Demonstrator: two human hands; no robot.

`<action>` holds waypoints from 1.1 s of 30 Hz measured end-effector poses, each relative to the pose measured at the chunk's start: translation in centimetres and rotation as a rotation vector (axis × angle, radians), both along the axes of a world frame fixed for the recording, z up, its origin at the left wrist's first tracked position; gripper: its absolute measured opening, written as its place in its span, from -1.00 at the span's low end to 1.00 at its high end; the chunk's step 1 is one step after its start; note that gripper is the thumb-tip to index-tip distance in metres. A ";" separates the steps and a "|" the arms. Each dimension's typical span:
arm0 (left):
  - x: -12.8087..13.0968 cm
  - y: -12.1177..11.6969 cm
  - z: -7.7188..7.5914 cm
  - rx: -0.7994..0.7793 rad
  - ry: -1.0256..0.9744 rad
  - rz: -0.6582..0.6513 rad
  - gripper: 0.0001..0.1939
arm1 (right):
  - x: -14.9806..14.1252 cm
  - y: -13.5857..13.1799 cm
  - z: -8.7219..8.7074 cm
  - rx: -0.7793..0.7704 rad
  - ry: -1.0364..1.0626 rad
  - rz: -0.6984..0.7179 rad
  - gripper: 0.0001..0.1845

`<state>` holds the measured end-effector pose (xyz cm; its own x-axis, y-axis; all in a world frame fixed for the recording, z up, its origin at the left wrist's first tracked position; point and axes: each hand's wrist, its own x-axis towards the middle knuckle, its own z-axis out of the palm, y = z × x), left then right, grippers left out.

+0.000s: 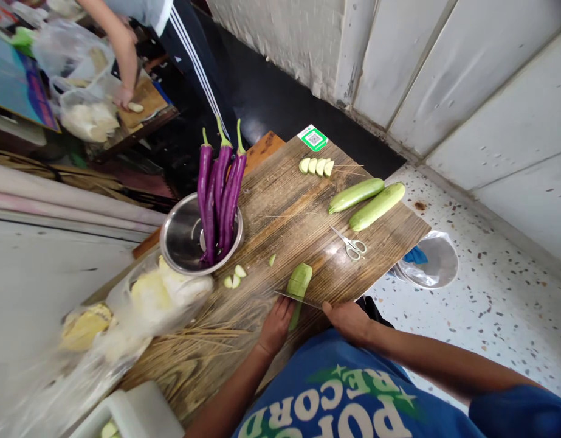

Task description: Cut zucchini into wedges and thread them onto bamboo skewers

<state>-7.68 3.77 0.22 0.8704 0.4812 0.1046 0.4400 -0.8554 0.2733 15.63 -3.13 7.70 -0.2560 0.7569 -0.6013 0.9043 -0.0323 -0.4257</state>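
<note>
My right hand is closed around the handle of a knife, whose thin blade lies across a green zucchini. The far part of the zucchini shows cut lines. My left hand presses its fingers on the zucchini's left side, close to the blade. Small cut zucchini pieces lie to the left. At the far edge is a row of zucchini slices with a thin stick at its end. Two whole zucchini rest at the right, with scissors nearer me.
A steel bowl holds several purple eggplants. Beside it are plastic bags of food, thin wooden sticks and a white container. A lined bin stands right of the wooden table. Another person's hand works at a board.
</note>
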 end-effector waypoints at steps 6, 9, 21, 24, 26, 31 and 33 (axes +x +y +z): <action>-0.1 0.1 0.0 -0.032 -0.040 -0.024 -0.67 | -0.4 -0.7 1.1 0.022 0.016 -0.011 -0.76; 0.0 0.1 0.1 -0.036 -0.042 -0.020 -0.69 | -0.7 -0.8 1.1 0.013 0.017 -0.014 -0.74; 0.1 0.0 0.0 -0.056 -0.054 -0.011 -0.65 | -0.7 -0.5 -0.2 -0.016 0.001 0.000 -0.76; 0.0 -0.1 -0.2 -0.041 -0.064 -0.024 -0.61 | -0.5 -0.3 -0.9 -0.026 -0.012 0.007 -0.73; -0.1 -0.3 -0.4 -0.030 -0.056 -0.013 -0.59 | -0.4 -0.2 -1.0 -0.026 -0.018 0.009 -0.73; -0.7 -0.8 -0.7 -0.042 -0.046 0.013 -0.55 | -0.3 -0.6 -0.2 0.000 0.001 0.015 -0.75; -0.8 -0.9 -0.8 -0.048 -0.072 0.004 -0.57 | -0.4 -0.9 0.1 0.011 0.007 0.013 -0.76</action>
